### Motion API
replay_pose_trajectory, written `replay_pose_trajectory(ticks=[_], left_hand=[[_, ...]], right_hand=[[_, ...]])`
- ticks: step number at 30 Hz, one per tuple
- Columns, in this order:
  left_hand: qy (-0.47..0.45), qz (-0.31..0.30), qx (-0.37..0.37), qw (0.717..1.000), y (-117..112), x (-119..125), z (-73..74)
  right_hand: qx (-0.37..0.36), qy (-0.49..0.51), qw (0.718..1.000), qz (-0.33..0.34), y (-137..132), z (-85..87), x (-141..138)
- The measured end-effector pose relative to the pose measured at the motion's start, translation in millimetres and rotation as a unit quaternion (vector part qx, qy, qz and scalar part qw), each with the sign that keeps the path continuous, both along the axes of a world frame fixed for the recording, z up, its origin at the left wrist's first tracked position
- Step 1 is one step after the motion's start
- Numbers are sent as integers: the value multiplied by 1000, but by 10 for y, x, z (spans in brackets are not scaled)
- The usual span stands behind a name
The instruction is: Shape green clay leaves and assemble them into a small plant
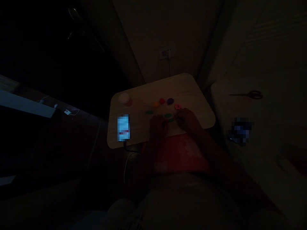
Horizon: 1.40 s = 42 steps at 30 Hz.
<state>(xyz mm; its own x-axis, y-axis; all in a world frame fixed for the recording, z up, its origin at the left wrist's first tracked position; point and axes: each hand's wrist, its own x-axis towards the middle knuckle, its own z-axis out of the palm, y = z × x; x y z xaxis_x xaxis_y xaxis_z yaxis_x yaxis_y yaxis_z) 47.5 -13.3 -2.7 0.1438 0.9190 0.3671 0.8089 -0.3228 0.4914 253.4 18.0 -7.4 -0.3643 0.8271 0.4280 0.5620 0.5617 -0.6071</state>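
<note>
The scene is very dark. My left hand (158, 125) rests near the front edge of the small wooden table (144, 91), its fingers curled. My right hand (188, 119) is opposite it, fingers bent into a pinch. A small green strip (170, 120) shows between the fingertips of both hands and seems held there. Just beyond it lies a green leaf-shaped piece (168, 115). Another green piece (149, 112) is left of my hands. Behind them sit an orange piece (156, 104), a red round piece (162, 101), a purple piece (170, 101) and a pink ring-like piece (177, 106).
A lit, blurred phone (123, 127) lies at the table's left, with a cable below it. A pinkish lidded tub (125, 99) stands behind it. Scissors (251, 94) and a blurred dark object (240, 131) lie on the pale surface at right. A wall socket (167, 52) is beyond the table.
</note>
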Motion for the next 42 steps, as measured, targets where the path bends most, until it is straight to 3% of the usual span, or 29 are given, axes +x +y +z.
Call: replay_pose_trajectory(ticks=[33,42], left_hand=[[-41,-7,5,999,-77,-17,47],[34,-132,25,990,-180,19,98]], right_hand=[[-12,82,996,-25,-56,30,50],[-40,132,989,-52,-98,76,43]])
